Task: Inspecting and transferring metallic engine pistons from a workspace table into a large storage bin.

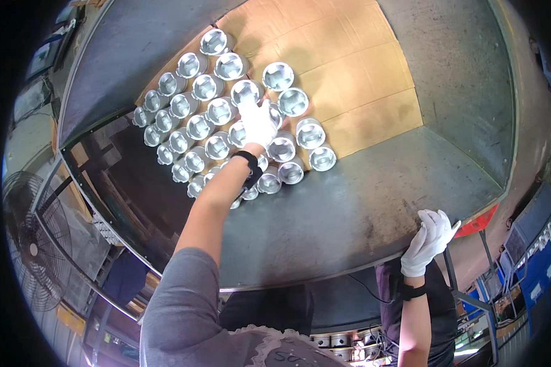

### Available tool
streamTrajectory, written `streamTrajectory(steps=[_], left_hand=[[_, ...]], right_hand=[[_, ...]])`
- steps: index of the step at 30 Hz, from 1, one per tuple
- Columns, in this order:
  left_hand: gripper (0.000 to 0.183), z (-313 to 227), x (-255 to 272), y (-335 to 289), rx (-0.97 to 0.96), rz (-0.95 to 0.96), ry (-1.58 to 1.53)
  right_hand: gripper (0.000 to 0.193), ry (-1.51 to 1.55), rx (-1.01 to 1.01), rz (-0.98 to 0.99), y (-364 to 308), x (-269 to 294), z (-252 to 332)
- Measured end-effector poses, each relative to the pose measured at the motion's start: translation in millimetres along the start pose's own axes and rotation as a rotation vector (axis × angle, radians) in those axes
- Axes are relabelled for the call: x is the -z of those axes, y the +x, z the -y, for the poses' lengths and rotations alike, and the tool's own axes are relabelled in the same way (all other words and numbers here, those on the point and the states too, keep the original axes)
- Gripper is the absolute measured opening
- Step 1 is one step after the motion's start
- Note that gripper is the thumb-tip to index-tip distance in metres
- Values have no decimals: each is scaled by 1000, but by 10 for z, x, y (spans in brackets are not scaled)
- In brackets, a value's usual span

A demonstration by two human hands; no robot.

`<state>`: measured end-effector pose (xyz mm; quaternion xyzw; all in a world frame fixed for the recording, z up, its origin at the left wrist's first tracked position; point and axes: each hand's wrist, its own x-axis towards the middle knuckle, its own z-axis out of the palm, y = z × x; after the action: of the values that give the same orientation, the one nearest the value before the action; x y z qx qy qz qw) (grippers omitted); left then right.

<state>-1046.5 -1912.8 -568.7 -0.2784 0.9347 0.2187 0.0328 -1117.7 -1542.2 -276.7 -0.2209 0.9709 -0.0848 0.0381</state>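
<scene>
Shiny metal pistons (292, 101) stand crown up in slanting rows. My left hand (258, 124), in a white glove, reaches into the middle of them. Its fingers close on the near rim of one piston (245, 92), and the glove hides part of that piston and its neighbours. My right hand (428, 240), gloved in white too, is at the near right edge of the metal table (349, 214). Its fingers are stretched out, with nothing held in them.
Brown cardboard (355, 79) lies under and beside the pistons. Raised metal walls (456, 61) bound the table's far and right sides. At the left are a dark opening (125, 177) and a caged fan (33, 248). More pistons (343, 340) show below the near edge.
</scene>
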Motion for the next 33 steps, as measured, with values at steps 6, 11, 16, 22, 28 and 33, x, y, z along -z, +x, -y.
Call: streamTrajectory(steps=[6,11,16,22,28,33], left_hand=[[40,500,-532,333,500,175,-358],[26,747,-656,262,316,172,-176],[26,373,-533,211,551,-34,-477],[29,845,-307,263,466,123,-404],[35,71,-88,261,-273,-22,-37],[26,453,-497,782,-93,84,41]], right_hand=[[18,-26,-13,-40,-4,-37,28],[18,-7,1,-76,1,-79,54],[18,-54,-9,-54,-36,-42,22],[17,9,3,-50,9,-101,150],[18,-54,1,-53,-48,-59,37],[20,47,24,-47,64,-119,273]])
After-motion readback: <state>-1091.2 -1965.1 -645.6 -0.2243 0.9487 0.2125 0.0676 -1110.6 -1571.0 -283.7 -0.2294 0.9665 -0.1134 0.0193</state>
